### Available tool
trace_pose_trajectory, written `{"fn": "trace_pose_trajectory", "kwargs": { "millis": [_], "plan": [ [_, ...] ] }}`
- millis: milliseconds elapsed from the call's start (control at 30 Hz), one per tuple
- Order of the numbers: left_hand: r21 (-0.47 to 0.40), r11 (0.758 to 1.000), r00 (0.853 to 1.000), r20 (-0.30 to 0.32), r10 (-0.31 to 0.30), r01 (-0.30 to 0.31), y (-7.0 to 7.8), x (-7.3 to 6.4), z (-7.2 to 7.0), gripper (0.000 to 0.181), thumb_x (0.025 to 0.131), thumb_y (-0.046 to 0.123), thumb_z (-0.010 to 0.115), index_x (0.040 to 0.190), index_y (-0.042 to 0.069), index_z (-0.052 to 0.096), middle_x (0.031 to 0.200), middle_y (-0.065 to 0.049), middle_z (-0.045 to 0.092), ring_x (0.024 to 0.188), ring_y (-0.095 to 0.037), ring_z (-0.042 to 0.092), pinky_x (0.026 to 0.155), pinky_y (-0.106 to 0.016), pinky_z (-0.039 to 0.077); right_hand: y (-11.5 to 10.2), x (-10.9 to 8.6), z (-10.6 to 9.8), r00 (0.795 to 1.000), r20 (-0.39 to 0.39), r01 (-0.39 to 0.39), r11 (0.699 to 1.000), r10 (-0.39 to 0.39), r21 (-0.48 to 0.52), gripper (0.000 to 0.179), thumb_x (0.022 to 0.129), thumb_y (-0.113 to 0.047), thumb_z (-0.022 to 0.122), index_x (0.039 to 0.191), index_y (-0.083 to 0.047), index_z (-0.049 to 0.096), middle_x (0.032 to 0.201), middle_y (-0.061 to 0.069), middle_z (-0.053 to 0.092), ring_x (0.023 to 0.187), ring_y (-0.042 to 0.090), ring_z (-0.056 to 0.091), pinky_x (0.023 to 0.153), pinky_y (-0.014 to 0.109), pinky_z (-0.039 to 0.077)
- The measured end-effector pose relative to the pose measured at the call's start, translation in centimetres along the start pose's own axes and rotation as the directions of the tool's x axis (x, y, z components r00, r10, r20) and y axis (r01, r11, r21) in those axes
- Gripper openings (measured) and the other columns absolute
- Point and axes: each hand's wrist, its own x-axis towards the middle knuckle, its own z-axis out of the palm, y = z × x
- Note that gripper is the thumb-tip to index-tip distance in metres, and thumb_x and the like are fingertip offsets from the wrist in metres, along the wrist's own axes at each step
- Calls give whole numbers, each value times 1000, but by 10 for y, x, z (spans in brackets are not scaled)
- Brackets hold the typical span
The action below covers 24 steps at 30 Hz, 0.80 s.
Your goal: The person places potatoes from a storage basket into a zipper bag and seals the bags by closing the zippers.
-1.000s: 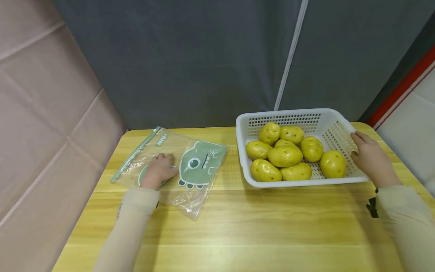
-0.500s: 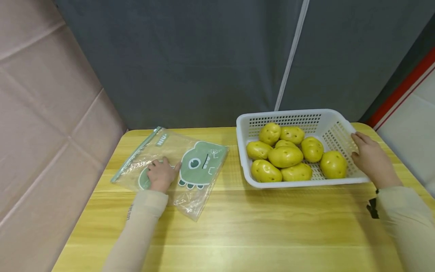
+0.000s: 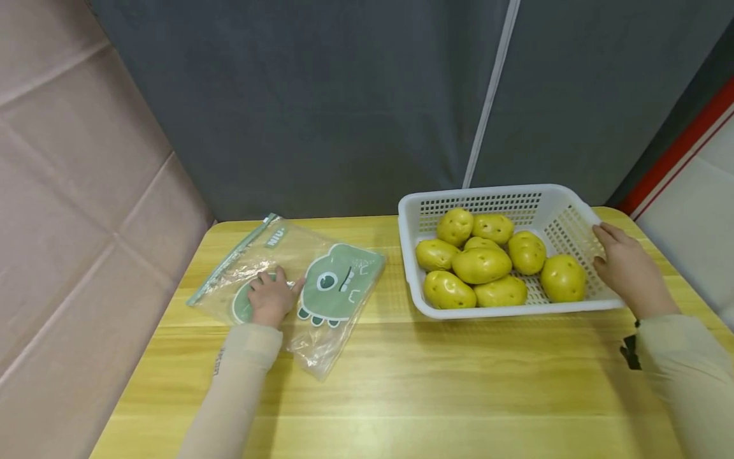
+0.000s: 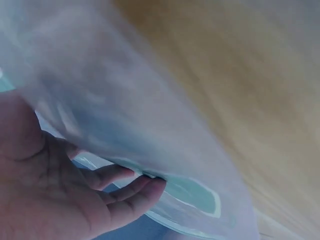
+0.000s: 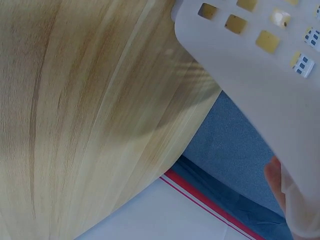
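Note:
A clear zip bag (image 3: 338, 280) with a green monster print lies flat on the left of the table. My left hand (image 3: 269, 298) rests on it with fingers spread and thumb out to the right. The left wrist view shows those fingertips against the plastic bag (image 4: 192, 195), slightly bent. On the right stands a white perforated plastic basket (image 3: 518, 310) holding several yellow potatoes (image 3: 482, 265). My right hand (image 3: 631, 271) grips the basket's right end at the rim. In the right wrist view only part of that hand (image 5: 273, 182) shows beside the basket wall (image 5: 245, 85).
The wooden table (image 3: 436, 382) ends at the back against a dark grey curtain (image 3: 321, 115). A pale padded wall (image 3: 74, 223) borders it on the left. To the right is a white panel with a red stripe (image 3: 682, 153).
My left hand has moved slightly right across the bag, its fingers spreading. The bag's lower right part has shifted a little toward me. My right hand and the basket stay almost still.

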Motion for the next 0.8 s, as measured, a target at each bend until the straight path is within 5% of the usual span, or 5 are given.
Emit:
{"fn": "trace_pose_trajectory", "kwargs": {
  "millis": [400,800],
  "plan": [
    [-71,992,992,58,113,-109,-14,0,-5,78,98,54,35,152,2,14,147,-41,14,131,-61,22,106,-69,27,-3,-1,-1,1000,11,-13,1000,13,-1,60,83,6,53,138,19,31,138,41,32,113,61,35,95,72,31],
    [-124,958,957,102,273,-260,-33,-6,-11,76,97,50,43,152,4,17,152,-37,5,136,-62,11,109,-72,18,-3,0,0,999,21,-34,999,34,0,61,84,6,53,138,19,30,139,40,32,115,60,35,96,72,30]
  ]
}}
